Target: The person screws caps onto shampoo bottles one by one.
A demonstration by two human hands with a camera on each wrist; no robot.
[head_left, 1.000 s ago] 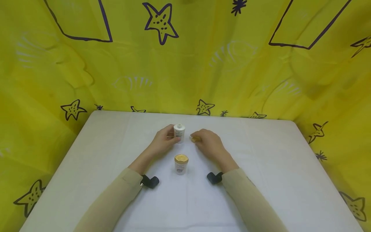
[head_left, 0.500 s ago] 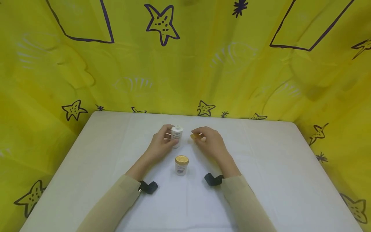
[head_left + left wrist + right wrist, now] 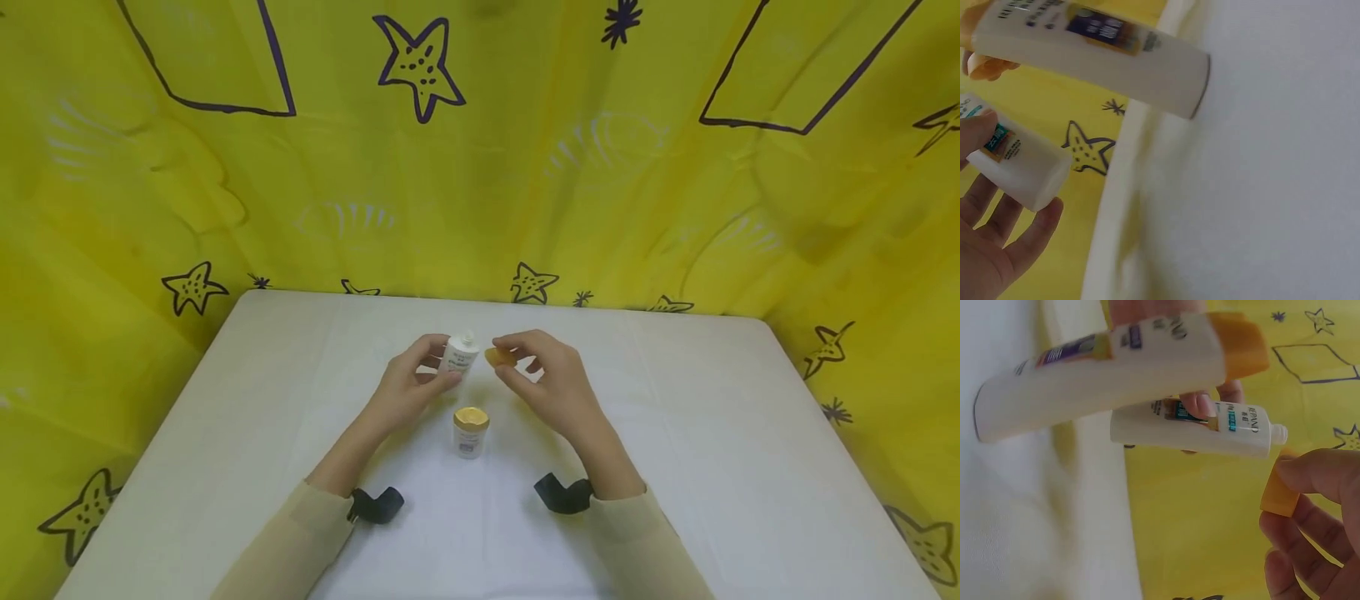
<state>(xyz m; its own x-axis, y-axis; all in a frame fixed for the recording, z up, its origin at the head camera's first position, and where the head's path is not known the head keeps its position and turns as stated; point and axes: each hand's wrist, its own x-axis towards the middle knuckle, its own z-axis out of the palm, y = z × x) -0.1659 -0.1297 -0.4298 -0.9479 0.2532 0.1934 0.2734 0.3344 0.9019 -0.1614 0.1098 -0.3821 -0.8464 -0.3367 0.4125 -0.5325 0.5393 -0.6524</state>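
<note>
My left hand (image 3: 405, 385) grips a white bottle (image 3: 457, 358) with a printed label. The bottle leans to the right, and its narrow neck (image 3: 1279, 434) is bare. Thumb and fingers of my right hand (image 3: 553, 379) pinch a gold-orange cap (image 3: 500, 357) just right of that neck, with a small gap between them. In the right wrist view the cap (image 3: 1281, 487) sits beside the neck. Between my forearms stands a second white bottle (image 3: 469, 439), upright, with its gold cap (image 3: 471, 418) on; it looms large in the left wrist view.
A white cloth covers the table (image 3: 720, 433). Behind it hangs a yellow curtain (image 3: 480, 167) with drawn starfish. Black wrist cameras (image 3: 377, 505) sit at both cuffs, near the standing bottle.
My left hand has drawn slightly nearer and tilted its bottle to the right. My right hand has turned, showing more of the cap beside the bottle's neck. The second bottle stays put.
</note>
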